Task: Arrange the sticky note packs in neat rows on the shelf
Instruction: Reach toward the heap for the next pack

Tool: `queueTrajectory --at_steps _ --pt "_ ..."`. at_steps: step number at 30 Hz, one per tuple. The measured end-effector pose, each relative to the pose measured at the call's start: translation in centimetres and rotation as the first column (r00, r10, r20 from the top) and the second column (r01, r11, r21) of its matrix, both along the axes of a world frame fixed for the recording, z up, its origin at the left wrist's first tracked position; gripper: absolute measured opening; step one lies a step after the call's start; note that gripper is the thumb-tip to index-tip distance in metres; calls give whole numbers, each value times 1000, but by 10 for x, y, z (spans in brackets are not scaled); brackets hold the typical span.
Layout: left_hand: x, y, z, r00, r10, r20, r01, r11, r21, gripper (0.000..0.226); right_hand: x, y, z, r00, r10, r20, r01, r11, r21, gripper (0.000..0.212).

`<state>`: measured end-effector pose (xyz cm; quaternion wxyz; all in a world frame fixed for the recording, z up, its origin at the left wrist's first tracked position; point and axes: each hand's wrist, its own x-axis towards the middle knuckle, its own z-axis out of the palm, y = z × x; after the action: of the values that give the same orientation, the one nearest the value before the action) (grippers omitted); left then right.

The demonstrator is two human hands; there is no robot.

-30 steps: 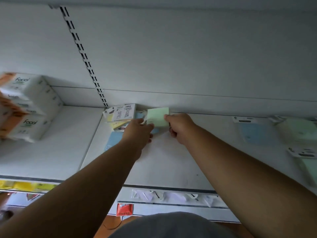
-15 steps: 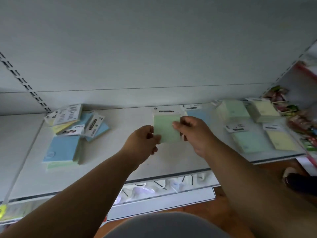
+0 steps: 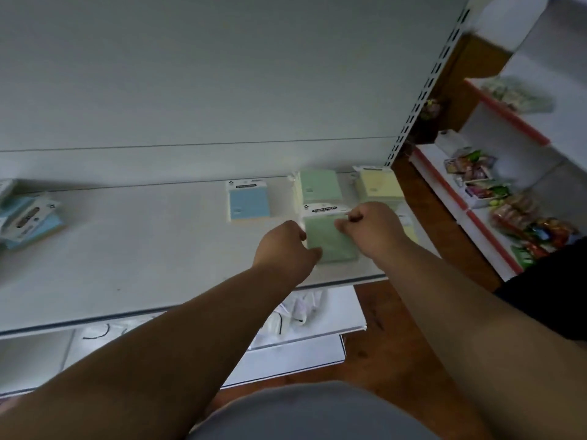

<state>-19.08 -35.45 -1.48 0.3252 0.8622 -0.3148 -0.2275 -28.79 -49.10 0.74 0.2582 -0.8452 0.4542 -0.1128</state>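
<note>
A green sticky note pack (image 3: 330, 238) with a white header lies on the right part of the white shelf (image 3: 143, 249), between my two hands. My left hand (image 3: 284, 249) grips its left edge and my right hand (image 3: 371, 228) pinches its right side near the header. Behind it stand a second green pack (image 3: 319, 185), a yellow pack (image 3: 378, 185) and a blue pack (image 3: 249, 201) in a row along the back. A loose heap of blue packs (image 3: 28, 219) lies at the shelf's far left.
The shelf's back panel (image 3: 206, 90) rises behind, with a slotted upright (image 3: 422, 90) at its right end. Another shelving unit (image 3: 495, 198) with snack bags stands to the right. A lower shelf (image 3: 286, 341) and wooden floor lie below.
Both hands carried the green pack from the heap at the left across to the right part of the shelf. It now lies in front of the back green pack.
</note>
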Motion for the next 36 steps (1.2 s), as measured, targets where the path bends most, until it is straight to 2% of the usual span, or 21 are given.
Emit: queueTrajectory --at_steps 2,5,7,10,14,18,26,30,36 --pt "-8 -6 -3 998 37 41 -39 998 42 39 1 -8 -3 996 41 -74 -40 999 2 35" --pt "-13 -8 -6 995 82 -58 -78 995 63 39 2 -12 -12 992 70 -108 -73 997 -17 32" --pt "-14 -9 -6 993 96 -74 -92 994 55 40 1 -12 -18 997 44 -70 -47 998 -42 33" --pt "-14 -12 -4 997 81 -5 -80 994 75 44 -4 -11 -20 1000 23 -5 -24 998 -53 32" --pt "-17 -10 -4 992 123 6 -124 990 71 46 -4 -8 -15 996 92 18 -89 987 -132 22" --pt "-13 9 -2 984 175 28 -174 984 -22 35 8 12 -7 981 163 103 -140 970 -200 12" --pt "48 95 4 965 247 88 -235 964 -124 17 94 104 2 909 373 186 -351 926 -140 14" --pt "109 158 9 955 262 137 -248 962 -113 18 155 160 2 892 407 198 -390 913 -123 15" --pt "201 262 11 892 407 196 -395 913 -99 16 247 253 -8 861 457 223 -461 887 -36 17"
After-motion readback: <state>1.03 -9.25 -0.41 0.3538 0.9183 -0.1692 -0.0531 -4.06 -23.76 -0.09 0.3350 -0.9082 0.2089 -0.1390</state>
